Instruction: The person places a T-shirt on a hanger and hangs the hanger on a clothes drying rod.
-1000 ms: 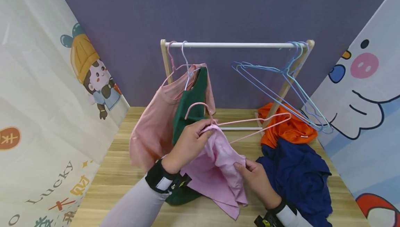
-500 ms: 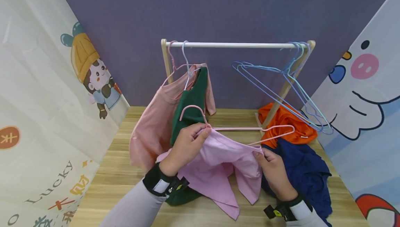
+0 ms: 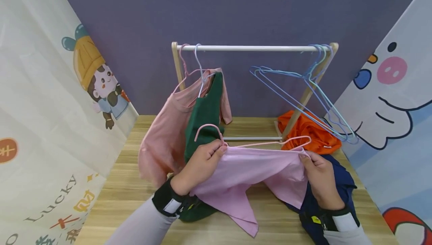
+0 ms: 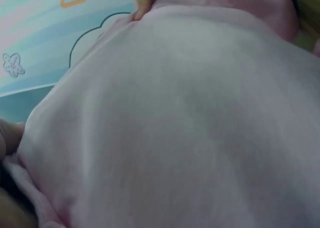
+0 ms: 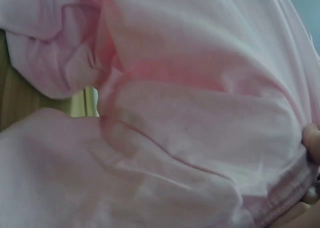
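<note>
My left hand (image 3: 203,161) pinches the top edge of a light pink garment (image 3: 256,168) together with the neck of a pink hanger (image 3: 208,125). The hanger's hook curves up to the left above the thumb, and its right end shows above the cloth; its left part is hidden. My right hand (image 3: 318,173) grips the far end of the same edge between thumb and fingers. Between both hands the edge runs nearly straight, with two loose parts hanging below. In the left wrist view the cloth (image 4: 165,103) is spread wide; folds of the cloth (image 5: 170,128) fill the right wrist view.
A rack's white bar (image 3: 249,48) carries a salmon shirt (image 3: 165,140) and a green garment (image 3: 204,113) at left. Several blue and mint hangers (image 3: 314,83) hang at right. Orange cloth (image 3: 300,134) and navy cloth (image 3: 341,177) lie on the wooden table (image 3: 118,200).
My right hand has moved right with its end of the garment, drawing the bunched edge out straight. My left hand has dropped slightly, and the hanger has tipped lower.
</note>
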The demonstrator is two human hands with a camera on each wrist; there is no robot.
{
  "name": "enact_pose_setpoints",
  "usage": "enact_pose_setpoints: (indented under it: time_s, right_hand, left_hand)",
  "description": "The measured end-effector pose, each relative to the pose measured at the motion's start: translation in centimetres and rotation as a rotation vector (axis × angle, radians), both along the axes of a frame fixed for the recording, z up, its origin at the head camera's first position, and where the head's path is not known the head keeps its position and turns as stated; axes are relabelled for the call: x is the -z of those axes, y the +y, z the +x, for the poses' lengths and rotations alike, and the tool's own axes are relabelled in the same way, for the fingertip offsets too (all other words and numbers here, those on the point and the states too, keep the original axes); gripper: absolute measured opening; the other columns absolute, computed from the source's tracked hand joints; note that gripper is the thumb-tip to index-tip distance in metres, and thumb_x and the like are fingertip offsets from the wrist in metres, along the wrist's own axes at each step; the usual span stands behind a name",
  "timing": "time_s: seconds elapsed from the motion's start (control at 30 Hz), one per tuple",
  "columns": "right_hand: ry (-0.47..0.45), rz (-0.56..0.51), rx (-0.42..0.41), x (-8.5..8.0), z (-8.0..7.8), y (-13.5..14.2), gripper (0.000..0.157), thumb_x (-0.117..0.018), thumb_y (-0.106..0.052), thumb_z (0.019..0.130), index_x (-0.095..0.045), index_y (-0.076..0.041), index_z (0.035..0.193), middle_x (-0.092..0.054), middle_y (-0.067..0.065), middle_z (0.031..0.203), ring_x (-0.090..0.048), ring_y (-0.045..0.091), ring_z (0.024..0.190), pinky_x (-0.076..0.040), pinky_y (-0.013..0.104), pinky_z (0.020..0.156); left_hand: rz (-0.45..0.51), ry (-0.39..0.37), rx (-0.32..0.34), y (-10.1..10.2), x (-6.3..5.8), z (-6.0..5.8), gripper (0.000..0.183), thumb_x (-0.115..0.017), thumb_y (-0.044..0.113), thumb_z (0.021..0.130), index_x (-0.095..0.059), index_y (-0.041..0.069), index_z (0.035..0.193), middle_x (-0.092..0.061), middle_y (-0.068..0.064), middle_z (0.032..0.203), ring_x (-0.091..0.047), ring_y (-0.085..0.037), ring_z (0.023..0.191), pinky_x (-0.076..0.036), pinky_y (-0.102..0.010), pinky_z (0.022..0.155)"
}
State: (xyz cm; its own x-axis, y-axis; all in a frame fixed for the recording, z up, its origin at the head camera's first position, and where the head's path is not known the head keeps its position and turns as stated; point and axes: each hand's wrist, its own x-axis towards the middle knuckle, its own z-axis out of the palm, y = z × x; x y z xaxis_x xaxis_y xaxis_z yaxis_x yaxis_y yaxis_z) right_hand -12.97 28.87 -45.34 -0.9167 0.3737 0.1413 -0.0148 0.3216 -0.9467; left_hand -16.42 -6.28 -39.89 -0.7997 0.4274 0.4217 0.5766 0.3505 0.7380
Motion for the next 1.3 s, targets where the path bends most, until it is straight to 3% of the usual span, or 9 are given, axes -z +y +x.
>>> enact_pose_setpoints:
  time_s: [0.17,0.5,0.63,0.73,0.87,0.97,1.1,1.23,1.3]
  right_hand:
    - [-0.007,-0.086,0.033,-0.6,-0.5,0.7,0.022,-0.062,-0.020,0.105,-0.074,-0.006,0.118,-0.059,-0.007,0.073,-0.051,0.013,0.072,-0.044,0.021,0.059]
    - [0.044,-0.231,0.145,-2.9,-0.7,1.0,0.035,-0.064,-0.020,0.104,-0.069,0.002,0.131,-0.067,-0.010,0.100,-0.054,0.015,0.093,-0.052,0.012,0.074]
    - [0.041,-0.246,0.188,-3.2,-0.6,1.0,0.038,-0.062,-0.023,0.105,-0.067,0.001,0.135,-0.066,-0.009,0.104,-0.054,0.016,0.094,-0.053,0.012,0.073]
    - [0.053,-0.272,0.211,-3.2,-0.7,1.1,0.039,-0.062,-0.023,0.105,-0.067,-0.001,0.136,-0.067,-0.008,0.105,-0.056,0.017,0.091,-0.054,0.013,0.071]
    - [0.099,-0.280,0.215,-3.3,-0.7,1.1,0.034,-0.066,-0.020,0.103,-0.070,-0.001,0.130,-0.071,-0.007,0.100,-0.058,0.016,0.085,-0.055,0.014,0.068]
    - [0.160,-0.116,0.163,-3.6,-0.5,0.9,0.029,-0.067,-0.015,0.102,-0.073,0.001,0.125,-0.073,-0.016,0.095,-0.061,0.010,0.084,-0.054,0.010,0.071]
    - [0.281,0.285,-0.011,-4.2,0.1,0.4,0.022,-0.065,-0.007,0.101,-0.075,0.001,0.120,-0.070,-0.027,0.101,-0.063,-0.007,0.090,-0.049,0.003,0.082]
    - [0.377,0.546,-0.206,-5.0,0.4,-0.6,0.023,-0.065,0.002,0.098,-0.074,-0.001,0.119,-0.077,-0.003,0.108,-0.057,-0.020,0.100,-0.042,0.000,0.091]
    - [0.389,0.617,-0.277,-5.4,0.5,-1.4,0.026,-0.066,0.003,0.096,-0.074,-0.003,0.120,-0.077,0.010,0.108,-0.061,-0.014,0.103,-0.040,-0.001,0.094]
  left_hand:
    - [-0.051,0.001,0.033,0.2,0.2,0.6,0.021,-0.050,0.027,0.111,-0.059,0.017,0.095,-0.043,0.008,0.074,-0.050,-0.007,0.071,-0.044,-0.025,0.067]
    - [-0.138,-0.010,0.095,0.6,0.1,1.0,0.028,-0.044,0.033,0.112,-0.054,0.019,0.090,-0.035,0.009,0.071,-0.050,-0.008,0.072,-0.043,-0.025,0.071]
    - [-0.179,0.017,0.096,0.5,0.5,1.2,0.025,-0.046,0.029,0.112,-0.060,0.017,0.096,-0.053,0.006,0.075,-0.058,-0.009,0.080,-0.049,-0.026,0.076]
    - [-0.216,0.038,0.094,0.5,0.7,1.3,0.023,-0.046,0.027,0.111,-0.064,0.014,0.105,-0.072,0.000,0.095,-0.067,-0.010,0.095,-0.056,-0.031,0.085]
    - [-0.244,0.049,0.103,0.7,0.6,1.3,0.026,-0.046,0.026,0.111,-0.067,0.011,0.113,-0.076,-0.003,0.112,-0.070,-0.013,0.105,-0.057,-0.036,0.092]
    - [-0.258,0.060,0.106,0.9,0.4,1.1,0.026,-0.047,0.027,0.111,-0.067,0.011,0.115,-0.076,-0.002,0.111,-0.069,-0.013,0.105,-0.057,-0.037,0.092]
    - [-0.278,0.070,0.099,1.1,0.3,1.0,0.025,-0.048,0.028,0.111,-0.067,0.012,0.117,-0.074,0.000,0.107,-0.068,-0.013,0.104,-0.057,-0.037,0.093]
    - [-0.310,0.088,0.113,1.7,0.2,1.0,0.027,-0.048,0.028,0.111,-0.068,0.012,0.120,-0.074,-0.001,0.116,-0.069,-0.015,0.113,-0.056,-0.036,0.099]
    - [-0.324,0.100,0.126,2.1,0.2,1.1,0.028,-0.048,0.028,0.111,-0.068,0.011,0.122,-0.074,-0.003,0.124,-0.069,-0.017,0.120,-0.055,-0.037,0.102]
